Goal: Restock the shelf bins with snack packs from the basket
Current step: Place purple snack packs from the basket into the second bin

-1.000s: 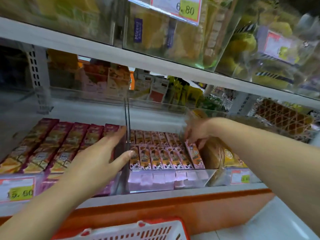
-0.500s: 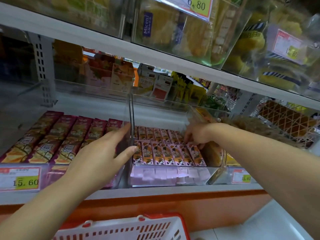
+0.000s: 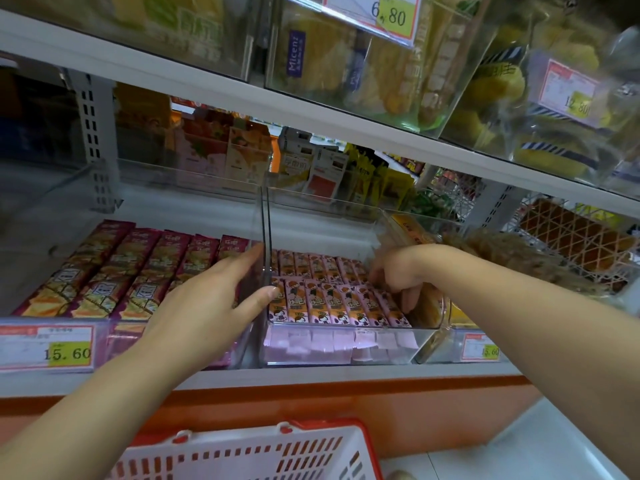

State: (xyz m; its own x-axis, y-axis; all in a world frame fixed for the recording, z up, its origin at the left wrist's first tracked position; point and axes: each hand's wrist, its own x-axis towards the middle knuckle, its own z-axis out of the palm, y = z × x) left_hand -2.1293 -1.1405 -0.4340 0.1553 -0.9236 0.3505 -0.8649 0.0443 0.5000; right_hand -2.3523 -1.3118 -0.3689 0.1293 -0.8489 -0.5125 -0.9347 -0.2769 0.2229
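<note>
A white shelf (image 3: 311, 377) carries a clear plastic bin (image 3: 339, 355) of slim pink snack packs (image 3: 329, 303) at centre. Long maroon snack packs (image 3: 138, 271) lie at 9 o'clock, beyond a clear divider wall (image 3: 265, 237). A red-and-white plastic basket (image 3: 259, 452) sits at 6 o'clock. The left hand (image 3: 204, 310) straddles the divider, fingers straight, thumb spread. The right hand (image 3: 398, 271), at the bin's 3 o'clock end, curls its fingers onto the pink packs; whether it pinches one cannot be told. Yellow price tags read 15.60 (image 3: 69, 353) and 6.80 (image 3: 389, 13); a purple label (image 3: 296, 53) says Micenz.

Clear glossy plastic bin (image 3: 337, 353); glossy foil snack packs (image 3: 332, 303).
</note>
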